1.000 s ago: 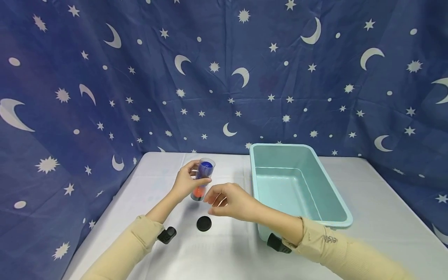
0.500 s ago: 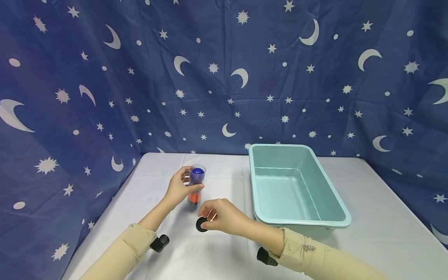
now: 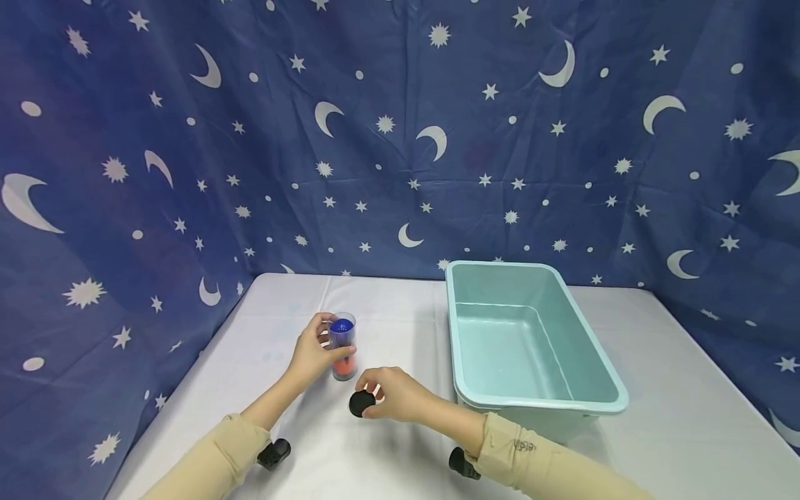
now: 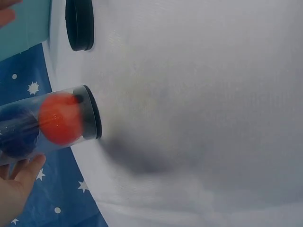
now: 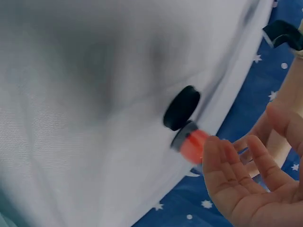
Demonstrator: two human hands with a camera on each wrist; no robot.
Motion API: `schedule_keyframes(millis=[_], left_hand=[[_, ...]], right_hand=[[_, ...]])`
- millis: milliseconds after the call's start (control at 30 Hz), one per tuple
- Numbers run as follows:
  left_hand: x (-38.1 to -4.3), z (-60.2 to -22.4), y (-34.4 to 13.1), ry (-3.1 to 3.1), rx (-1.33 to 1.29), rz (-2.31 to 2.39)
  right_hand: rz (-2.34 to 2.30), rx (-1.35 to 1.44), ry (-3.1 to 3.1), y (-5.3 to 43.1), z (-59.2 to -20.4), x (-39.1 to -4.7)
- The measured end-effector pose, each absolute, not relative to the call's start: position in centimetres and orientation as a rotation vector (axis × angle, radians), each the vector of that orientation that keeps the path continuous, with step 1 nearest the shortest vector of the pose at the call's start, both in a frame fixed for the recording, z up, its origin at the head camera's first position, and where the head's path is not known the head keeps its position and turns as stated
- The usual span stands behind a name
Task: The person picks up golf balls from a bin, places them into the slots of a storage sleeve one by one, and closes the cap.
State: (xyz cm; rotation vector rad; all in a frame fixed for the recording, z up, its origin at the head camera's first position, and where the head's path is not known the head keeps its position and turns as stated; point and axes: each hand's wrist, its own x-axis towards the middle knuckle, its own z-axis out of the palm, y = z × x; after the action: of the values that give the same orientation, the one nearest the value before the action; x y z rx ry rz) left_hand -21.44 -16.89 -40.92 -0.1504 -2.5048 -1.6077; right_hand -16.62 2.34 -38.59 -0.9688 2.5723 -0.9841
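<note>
My left hand grips a clear plastic tube from its left side, thumb across the front. Inside the tube sit a blue ball near the top and an orange ball near the black base. The tube's upper end lies outside the left wrist view. Close to my right hand is a round black lid on the white table. The right fingers bend loosely beside it, and the right wrist view has a gap between these fingers and the lid.
A light teal plastic bin stands right of my right hand. The white tablecloth covers the table. A dark blue curtain with moons and stars hangs behind and around it. Black wrist devices are strapped at both sleeves.
My left hand has brought the tube down, left and nearer me. My right hand has come down and nearer me, to the black lid.
</note>
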Motion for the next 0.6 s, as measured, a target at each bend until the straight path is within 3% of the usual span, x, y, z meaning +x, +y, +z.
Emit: schedule_keyframes(millis=[600], left_hand=[[-21.4, -41.9, -17.7, -2.559, -0.164, -1.59]], right_hand=[[-0.459, -1.006, 2.723, 0.7, -41.0, -17.7]])
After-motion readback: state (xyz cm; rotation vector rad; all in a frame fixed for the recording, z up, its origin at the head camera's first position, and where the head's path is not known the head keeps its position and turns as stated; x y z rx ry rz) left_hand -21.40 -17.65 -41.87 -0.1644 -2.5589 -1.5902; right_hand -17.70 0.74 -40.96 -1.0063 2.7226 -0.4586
